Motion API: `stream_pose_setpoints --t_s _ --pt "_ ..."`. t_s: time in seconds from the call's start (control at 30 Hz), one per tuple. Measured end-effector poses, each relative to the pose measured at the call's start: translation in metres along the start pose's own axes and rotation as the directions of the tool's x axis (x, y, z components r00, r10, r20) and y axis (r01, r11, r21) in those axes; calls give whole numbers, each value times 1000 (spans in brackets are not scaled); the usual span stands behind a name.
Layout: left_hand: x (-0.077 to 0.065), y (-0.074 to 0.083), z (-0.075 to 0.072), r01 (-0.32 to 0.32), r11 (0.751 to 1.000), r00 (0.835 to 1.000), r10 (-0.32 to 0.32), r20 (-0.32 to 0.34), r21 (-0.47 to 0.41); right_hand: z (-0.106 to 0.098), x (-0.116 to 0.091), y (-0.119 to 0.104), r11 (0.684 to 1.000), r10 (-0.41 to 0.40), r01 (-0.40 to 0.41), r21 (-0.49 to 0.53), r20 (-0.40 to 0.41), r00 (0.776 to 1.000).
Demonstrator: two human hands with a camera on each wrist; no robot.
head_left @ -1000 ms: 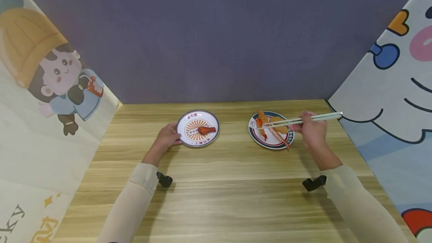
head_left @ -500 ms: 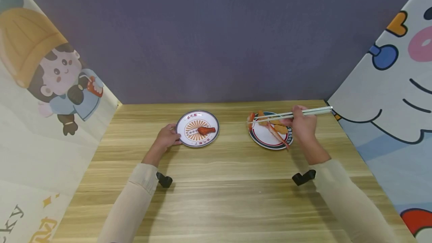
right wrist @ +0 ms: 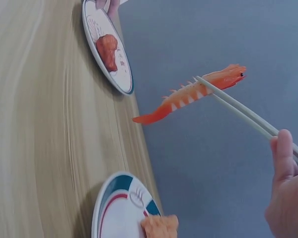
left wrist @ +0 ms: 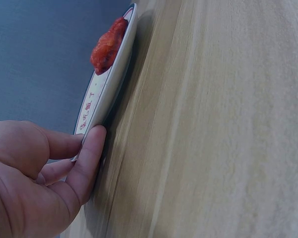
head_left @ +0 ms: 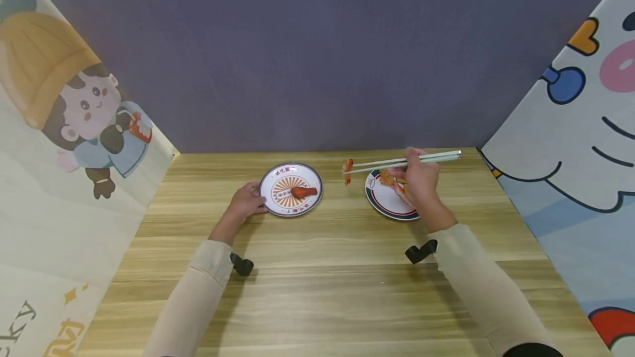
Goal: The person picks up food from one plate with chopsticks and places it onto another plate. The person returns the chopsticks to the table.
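My right hand (head_left: 420,175) grips a pair of pale chopsticks (head_left: 382,164), whose tips pinch an orange shrimp (right wrist: 198,93). The shrimp hangs in the air between the two plates, tail lower than head in the right wrist view. On the left, my left hand (head_left: 245,201) pinches the rim of a white plate (left wrist: 102,99) between thumb and fingers. A reddish-brown chicken drumstick (head_left: 303,192) lies on that plate. Below my right hand stands a second plate (head_left: 392,208) with a dark green and red rim, bearing fried pieces (right wrist: 159,226) and partly hidden by the hand.
Both plates stand on a wood-grain table (head_left: 322,280) toward its back edge. A dark grey-purple wall (head_left: 317,59) rises behind them. Printed cartoon panels (head_left: 74,225) flank the table left and right.
The right hand has lifted the shrimp off the right plate with the chopsticks and carried it left toward the other plate. The left hand and its plate have stayed put.
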State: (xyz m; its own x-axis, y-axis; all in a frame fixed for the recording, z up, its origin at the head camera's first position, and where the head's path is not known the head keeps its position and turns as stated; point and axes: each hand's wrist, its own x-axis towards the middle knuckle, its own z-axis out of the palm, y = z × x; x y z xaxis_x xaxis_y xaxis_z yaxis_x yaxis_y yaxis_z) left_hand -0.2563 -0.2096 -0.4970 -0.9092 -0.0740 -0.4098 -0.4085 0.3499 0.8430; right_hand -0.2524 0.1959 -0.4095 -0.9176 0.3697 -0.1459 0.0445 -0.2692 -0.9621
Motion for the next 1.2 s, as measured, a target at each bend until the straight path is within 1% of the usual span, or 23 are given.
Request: stream_pose_setpoints --t_s 0.1,0.13,0.27,0.3,0.43,0.6,0.73,0.87,0.93,1.07,1.2 --pt "0 0 0 2 1000 1000 -2 -2 0 9 2 5 999 37 -37 -9 2 999" --pt "0 0 0 3 1000 1000 -3 -2 1 12 3 6 999 41 -41 4 4 999" --pt "0 1 0 9 1000 1000 -9 -2 1 25 6 15 998 24 -25 52 17 1000" --pt "0 1 0 11 1000 1000 -11 -4 3 28 7 17 999 18 -19 49 20 1000" --pt "0 1 -1 11 1000 1000 -11 -4 6 42 7 26 997 -31 29 72 35 999" --pt "0 0 0 8 1000 1000 -8 -6 1 58 3 37 997 -68 65 50 57 996" --pt "0 0 0 4 1000 1000 -4 -3 -5 69 0 46 996 -92 90 26 89 992" --pt "0 0 0 5 1000 1000 -5 -4 -9 79 -1 55 995 -93 95 -15 109 990" --pt "0 0 0 4 1000 1000 -4 -6 -11 84 -2 61 994 -101 103 -18 117 988" --pt "-1 0 0 4 1000 1000 -4 -6 -12 90 -1 73 993 -114 117 -10 123 986" --pt "-2 1 0 7 1000 1000 -7 -3 -11 92 -1 82 994 -104 106 -13 118 988"
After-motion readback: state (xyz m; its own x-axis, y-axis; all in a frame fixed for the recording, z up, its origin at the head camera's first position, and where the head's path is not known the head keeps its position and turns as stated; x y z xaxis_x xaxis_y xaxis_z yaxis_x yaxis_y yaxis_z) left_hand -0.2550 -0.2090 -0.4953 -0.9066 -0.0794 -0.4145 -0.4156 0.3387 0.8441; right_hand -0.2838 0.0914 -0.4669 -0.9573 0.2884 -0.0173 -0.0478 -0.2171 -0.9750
